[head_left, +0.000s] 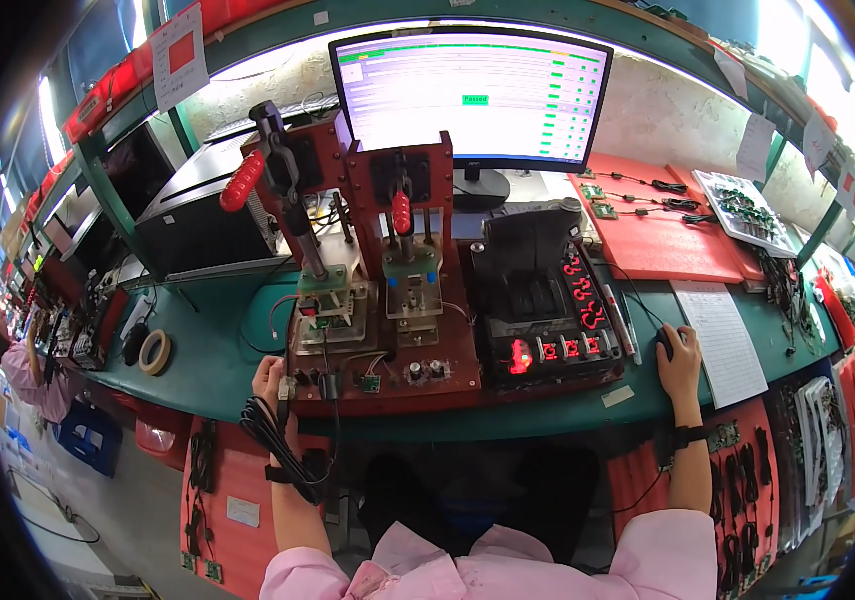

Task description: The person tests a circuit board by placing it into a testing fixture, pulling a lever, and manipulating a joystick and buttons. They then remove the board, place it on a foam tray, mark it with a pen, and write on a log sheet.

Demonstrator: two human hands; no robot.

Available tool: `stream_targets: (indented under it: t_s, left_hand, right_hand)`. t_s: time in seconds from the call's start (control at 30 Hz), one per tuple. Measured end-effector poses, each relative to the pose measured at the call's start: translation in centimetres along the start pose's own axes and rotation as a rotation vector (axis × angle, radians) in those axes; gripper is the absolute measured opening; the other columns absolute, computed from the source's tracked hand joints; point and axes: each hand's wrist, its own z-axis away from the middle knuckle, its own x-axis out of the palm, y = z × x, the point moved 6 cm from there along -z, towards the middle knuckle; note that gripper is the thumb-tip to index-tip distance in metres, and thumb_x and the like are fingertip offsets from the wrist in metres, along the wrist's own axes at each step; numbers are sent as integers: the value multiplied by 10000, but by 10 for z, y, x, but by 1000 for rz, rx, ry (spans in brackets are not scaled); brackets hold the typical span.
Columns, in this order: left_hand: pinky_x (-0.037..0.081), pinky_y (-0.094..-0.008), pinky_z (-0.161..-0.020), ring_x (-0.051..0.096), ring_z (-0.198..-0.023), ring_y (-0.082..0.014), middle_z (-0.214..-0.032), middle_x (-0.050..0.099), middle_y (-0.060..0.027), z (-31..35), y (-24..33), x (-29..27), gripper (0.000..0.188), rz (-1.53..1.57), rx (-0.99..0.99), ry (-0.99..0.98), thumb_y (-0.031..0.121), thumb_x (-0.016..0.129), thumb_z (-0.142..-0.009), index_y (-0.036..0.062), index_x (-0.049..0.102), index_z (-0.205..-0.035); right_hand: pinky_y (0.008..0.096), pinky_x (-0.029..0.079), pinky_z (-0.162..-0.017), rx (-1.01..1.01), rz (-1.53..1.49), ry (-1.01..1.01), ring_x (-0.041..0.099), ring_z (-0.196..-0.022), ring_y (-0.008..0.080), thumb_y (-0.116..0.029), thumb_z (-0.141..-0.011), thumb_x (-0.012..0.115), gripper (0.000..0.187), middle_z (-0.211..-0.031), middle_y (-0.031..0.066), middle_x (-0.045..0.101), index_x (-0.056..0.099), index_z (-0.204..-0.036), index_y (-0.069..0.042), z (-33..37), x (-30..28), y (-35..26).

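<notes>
Black cable (270,436) best kept slack; our left hand (268,380) curls, hold unclear; right hand (682,362) cups mouse (664,347) near counter's (218,372) front edge.

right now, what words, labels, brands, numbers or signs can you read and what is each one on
I won't copy wording, brands or numbers, but here's where they stand:
Computer monitor: one word in a green box mid-screen, legible; the rows around it, too small.
Black control box: red digits, glowing and blurred.
Hanging sheet with a red rectangle, upper left: too small.
White form on the bench: too small.
</notes>
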Motion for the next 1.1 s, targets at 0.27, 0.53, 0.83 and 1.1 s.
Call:
stream_targets:
  t_s: [0.27, 0.53, 0.83, 1.1]
  left_hand:
    - [299, -180, -542, 369, -601, -24, -706, 440, 42, 2, 5, 3, 186, 20, -15, -34, 166, 439, -952, 27, 512, -853]
    - [322, -175, -586, 395, -663, -34, -803, 457, 9, 5, 14, 1, 181, -133, 126, -23, 155, 434, -952, 10, 516, -881]
    - [337, -178, -573, 424, -644, -27, -752, 478, 25, 0, -2, -8, 172, 43, 14, -32, 165, 472, -937, 33, 515, -835]
    - [309, -179, -520, 395, -568, -5, -660, 452, 73, -4, -11, -6, 163, 40, -63, -15, 173, 496, -929, 57, 537, -822]
  right_hand:
    - [457, 422, -871, 24, 2, -2, 518, -1025, 377, -158, -795, 622, 350, -1119, 188, 515, 594, -1140, -104, -3, 2, 2]
    - [459, 419, -873, 54, 11, -15, 515, -1029, 375, -181, -803, 615, 349, -1128, 183, 511, 592, -1144, -110, -2, 3, 6]
    - [457, 420, -870, 59, 21, -13, 512, -1031, 371, -185, -803, 616, 347, -1125, 176, 503, 592, -1141, -111, -2, 2, 2]
    - [455, 423, -860, 51, 45, -5, 521, -1013, 364, -189, -804, 617, 347, -1117, 168, 501, 593, -1143, -117, 0, 3, 8]
